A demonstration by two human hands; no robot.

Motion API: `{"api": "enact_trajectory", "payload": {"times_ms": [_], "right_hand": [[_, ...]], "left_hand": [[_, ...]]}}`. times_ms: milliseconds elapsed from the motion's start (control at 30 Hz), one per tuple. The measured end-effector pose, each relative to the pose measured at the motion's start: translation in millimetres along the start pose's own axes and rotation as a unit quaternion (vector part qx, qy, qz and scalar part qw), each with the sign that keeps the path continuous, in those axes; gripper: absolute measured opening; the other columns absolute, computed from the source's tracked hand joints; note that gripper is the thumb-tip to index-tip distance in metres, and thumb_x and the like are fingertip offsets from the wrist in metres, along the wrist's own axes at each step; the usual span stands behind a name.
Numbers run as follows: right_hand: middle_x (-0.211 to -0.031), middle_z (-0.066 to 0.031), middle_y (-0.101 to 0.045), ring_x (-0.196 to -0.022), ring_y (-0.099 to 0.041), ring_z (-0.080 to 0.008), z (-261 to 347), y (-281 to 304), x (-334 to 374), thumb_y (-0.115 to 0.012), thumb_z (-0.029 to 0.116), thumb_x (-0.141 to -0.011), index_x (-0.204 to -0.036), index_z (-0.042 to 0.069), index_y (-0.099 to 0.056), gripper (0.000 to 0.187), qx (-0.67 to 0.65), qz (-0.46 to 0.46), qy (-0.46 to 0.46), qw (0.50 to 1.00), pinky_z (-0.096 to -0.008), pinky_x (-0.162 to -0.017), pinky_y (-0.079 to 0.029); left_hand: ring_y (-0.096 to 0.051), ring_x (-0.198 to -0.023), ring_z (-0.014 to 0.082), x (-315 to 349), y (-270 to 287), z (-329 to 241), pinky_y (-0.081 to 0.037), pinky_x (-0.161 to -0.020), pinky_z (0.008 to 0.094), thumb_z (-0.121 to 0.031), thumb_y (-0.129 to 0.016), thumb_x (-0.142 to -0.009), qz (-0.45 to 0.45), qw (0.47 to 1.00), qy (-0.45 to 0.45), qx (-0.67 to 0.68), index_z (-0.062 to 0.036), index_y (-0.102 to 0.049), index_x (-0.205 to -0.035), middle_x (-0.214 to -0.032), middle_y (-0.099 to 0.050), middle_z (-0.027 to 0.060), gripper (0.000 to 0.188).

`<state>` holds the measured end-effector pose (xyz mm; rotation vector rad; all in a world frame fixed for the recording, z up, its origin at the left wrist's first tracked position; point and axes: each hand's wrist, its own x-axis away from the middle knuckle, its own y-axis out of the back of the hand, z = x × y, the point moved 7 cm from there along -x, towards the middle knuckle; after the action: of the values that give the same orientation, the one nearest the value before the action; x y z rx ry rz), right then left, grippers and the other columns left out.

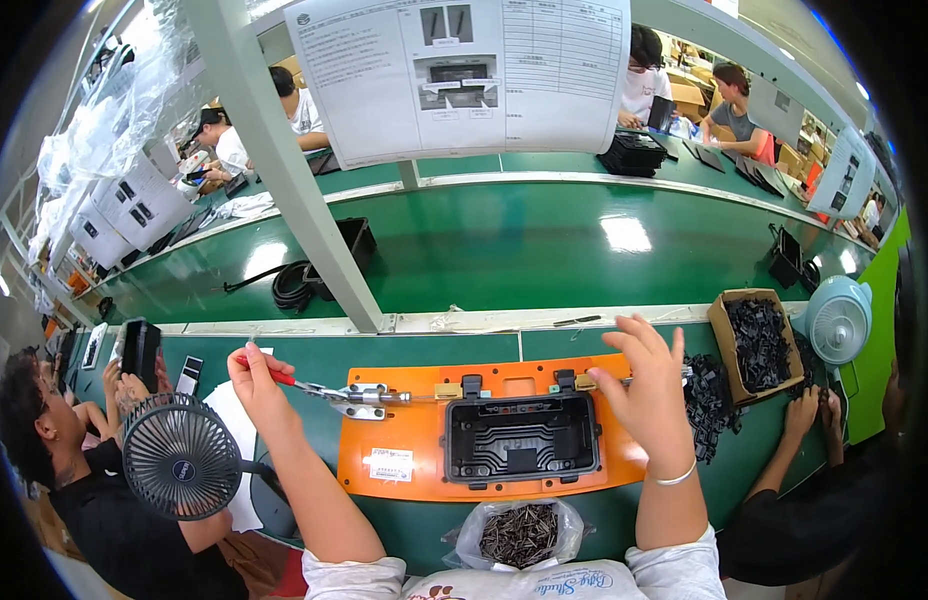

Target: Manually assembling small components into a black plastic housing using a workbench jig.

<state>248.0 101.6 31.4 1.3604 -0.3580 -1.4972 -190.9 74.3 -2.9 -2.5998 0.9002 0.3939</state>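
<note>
One orange fixture plate (414,440) lies on the green tabletop (484,245), and one black plastic housing (521,437) sits open side up in its middle. Two toggle clamps are mounted along the plate's far edge, one on each side of the housing. The left hand (256,385) is clenched around the red handle (280,377) of the left toggle clamp (359,397), whose metal arm points toward the housing's left upper corner; the housing lies just to the right of this hand, beyond the clamp. The right hand (646,385) hovers over the right toggle clamp (584,381) with fingers spread and released; whether it touches the clamp I cannot tell. The housing sits just beside it, to the left and slightly nearer the person.

One clear bag of small dark screws (519,535) rests at the near edge, directly below the housing. One black desk fan (181,455) stands at the left, partly covering the left forearm. One cardboard box of black plastic parts (756,345) and one white fan (837,318) stand to the right, with a loose pile of black parts (706,392) between the box and the right hand. Two neighbouring people work at either side; the one on the right has both hands near the pile.
</note>
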Motion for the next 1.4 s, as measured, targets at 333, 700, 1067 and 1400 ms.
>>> {"api": "enact_trajectory", "payload": {"times_ms": [333,700,1067,1400], "right_hand": [[-0.098,-0.0144,-0.065,-0.09,-0.062,-0.0299,90,-116,-38,-0.075,0.009,-0.073,-0.094,0.0,-0.066,0.025,-0.153,0.314,0.088,0.933,-0.0386,-0.081,-0.048],[-0.082,-0.0163,-0.067,-0.079,-0.066,-0.0276,88,-139,-46,-0.076,0.007,-0.072,-0.085,-0.003,-0.065,0.019,-0.202,0.359,0.041,0.911,-0.0349,-0.07,-0.052],[-0.081,-0.0171,-0.067,-0.08,-0.065,-0.0315,95,-132,-48,-0.074,0.004,-0.071,-0.085,-0.001,-0.066,0.017,-0.159,0.353,0.05,0.921,-0.0377,-0.073,-0.051],[-0.092,-0.016,-0.063,-0.092,-0.061,-0.0308,86,-132,-43,-0.08,0.012,-0.066,-0.093,-0.001,-0.065,0.033,-0.217,0.337,0.051,0.915,-0.0377,-0.081,-0.049]], "left_hand": [[-0.051,-0.054,0.0108,-5,1,0,-0.039,-0.051,0.0224,-0.027,-0.051,-0.098,0.009,1.0,0.002,0.012,-0.0079,-0.046,-0.088,-0.066,-0.049,0.0008,0.022],[-0.049,-0.053,0.0111,-1,-1,1,-0.038,-0.051,0.0226,-0.027,-0.051,-0.099,0.002,1.0,0.001,0.006,-0.0085,-0.044,-0.089,-0.065,-0.048,0.0009,0.022],[-0.05,-0.054,0.0117,0,-4,-4,-0.039,-0.052,0.0229,-0.025,-0.05,-0.099,0.021,1.0,0.004,-0.005,-0.0084,-0.043,-0.088,-0.064,-0.047,0.0012,0.022],[-0.05,-0.053,0.0115,-2,-4,-2,-0.04,-0.051,0.0229,-0.024,-0.05,-0.099,0.038,0.999,0.001,-0.02,-0.0081,-0.042,-0.089,-0.064,-0.047,0.0013,0.02]]}}
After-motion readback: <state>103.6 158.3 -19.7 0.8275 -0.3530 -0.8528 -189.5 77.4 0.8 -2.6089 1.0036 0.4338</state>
